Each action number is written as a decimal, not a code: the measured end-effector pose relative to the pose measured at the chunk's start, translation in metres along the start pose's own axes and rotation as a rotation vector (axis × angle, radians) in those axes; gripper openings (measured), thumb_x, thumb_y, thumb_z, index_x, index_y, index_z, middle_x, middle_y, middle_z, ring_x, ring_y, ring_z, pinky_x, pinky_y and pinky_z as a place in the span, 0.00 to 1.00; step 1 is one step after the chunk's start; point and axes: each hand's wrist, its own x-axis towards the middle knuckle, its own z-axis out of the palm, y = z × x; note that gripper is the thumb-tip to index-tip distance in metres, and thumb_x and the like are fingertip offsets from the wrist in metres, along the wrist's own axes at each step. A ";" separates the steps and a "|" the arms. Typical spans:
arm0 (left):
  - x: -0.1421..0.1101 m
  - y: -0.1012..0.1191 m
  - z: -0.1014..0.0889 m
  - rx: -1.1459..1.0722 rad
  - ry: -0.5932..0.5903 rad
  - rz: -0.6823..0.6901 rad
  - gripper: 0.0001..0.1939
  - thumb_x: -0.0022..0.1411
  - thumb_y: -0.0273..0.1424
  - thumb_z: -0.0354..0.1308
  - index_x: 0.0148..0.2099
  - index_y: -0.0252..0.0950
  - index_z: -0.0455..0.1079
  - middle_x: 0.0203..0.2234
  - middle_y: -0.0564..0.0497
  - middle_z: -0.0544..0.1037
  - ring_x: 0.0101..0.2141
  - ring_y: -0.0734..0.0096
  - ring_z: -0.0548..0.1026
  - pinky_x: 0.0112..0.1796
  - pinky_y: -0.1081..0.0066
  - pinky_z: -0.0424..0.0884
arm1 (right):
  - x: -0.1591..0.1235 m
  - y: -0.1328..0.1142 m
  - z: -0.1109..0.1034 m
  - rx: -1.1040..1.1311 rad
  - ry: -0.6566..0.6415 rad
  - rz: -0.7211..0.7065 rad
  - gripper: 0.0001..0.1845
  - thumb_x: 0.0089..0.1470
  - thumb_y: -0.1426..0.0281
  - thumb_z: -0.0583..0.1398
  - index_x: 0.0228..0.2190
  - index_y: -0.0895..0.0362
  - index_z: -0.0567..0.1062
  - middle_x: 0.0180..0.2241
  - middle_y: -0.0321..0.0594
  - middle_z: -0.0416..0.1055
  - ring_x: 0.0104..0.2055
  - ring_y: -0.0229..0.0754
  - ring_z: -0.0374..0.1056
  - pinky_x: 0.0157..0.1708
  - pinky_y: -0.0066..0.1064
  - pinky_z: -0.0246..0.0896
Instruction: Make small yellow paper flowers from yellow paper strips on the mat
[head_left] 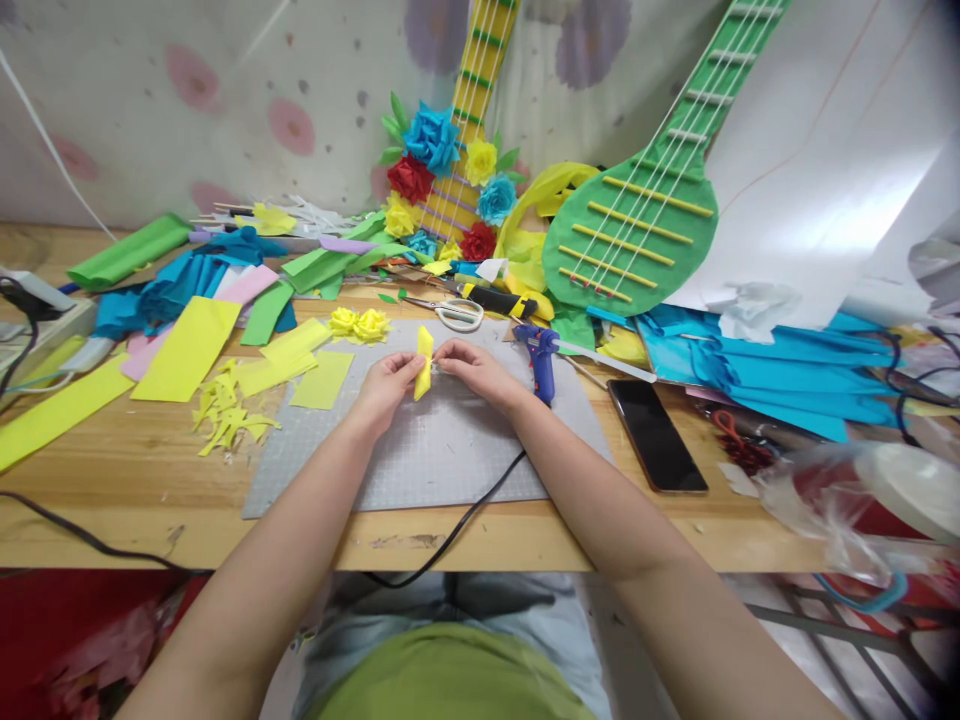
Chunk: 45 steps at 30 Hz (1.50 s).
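Between the fingers of my left hand (393, 388) is a folded strip of yellow crepe paper (424, 364), held upright above the grey cutting mat (457, 460). My right hand (474, 368) is closed in a pinch at the strip's right side; a small pale bit shows at its fingertips, too small to name. Yellow paper flowers (360, 325) lie just beyond my left hand. Scissors (459, 315) rest behind the hands. To the right of my right hand lies a blue glue gun (538, 362).
Yellow paper sheets (187, 350) and scraps (229, 410) cover the left side. A phone (658, 435) lies at right. Behind stand a green paper instrument (630, 240) and a yellow one (480, 90) with paper flowers. A black cable (469, 515) crosses the mat's front edge.
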 end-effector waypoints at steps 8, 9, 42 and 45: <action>-0.001 0.000 0.001 0.003 -0.032 -0.030 0.20 0.35 0.41 0.68 0.27 0.32 0.69 0.19 0.52 0.73 0.21 0.77 0.69 0.25 0.76 0.63 | 0.000 0.001 0.000 -0.012 0.013 0.023 0.06 0.44 0.66 0.57 0.26 0.56 0.68 0.27 0.32 0.66 0.31 0.34 0.60 0.38 0.30 0.57; -0.001 0.000 0.000 0.004 -0.052 -0.037 0.19 0.36 0.41 0.68 0.27 0.32 0.70 0.19 0.52 0.73 0.21 0.77 0.69 0.26 0.76 0.64 | 0.000 0.001 0.000 -0.019 0.012 0.024 0.07 0.44 0.66 0.57 0.26 0.56 0.68 0.27 0.32 0.66 0.31 0.34 0.60 0.38 0.30 0.57; -0.001 -0.004 0.003 0.128 0.096 0.127 0.18 0.40 0.37 0.66 0.29 0.35 0.62 0.19 0.59 0.68 0.21 0.81 0.67 0.24 0.78 0.66 | -0.003 -0.001 0.003 0.067 0.024 0.016 0.07 0.43 0.66 0.58 0.26 0.57 0.68 0.27 0.31 0.65 0.32 0.34 0.60 0.40 0.29 0.55; -0.001 -0.004 0.004 0.159 0.098 0.187 0.15 0.40 0.37 0.65 0.27 0.33 0.67 0.20 0.56 0.70 0.22 0.81 0.67 0.25 0.78 0.66 | -0.001 0.000 0.005 0.023 0.042 0.010 0.07 0.43 0.66 0.57 0.26 0.56 0.68 0.28 0.32 0.66 0.33 0.35 0.61 0.41 0.30 0.55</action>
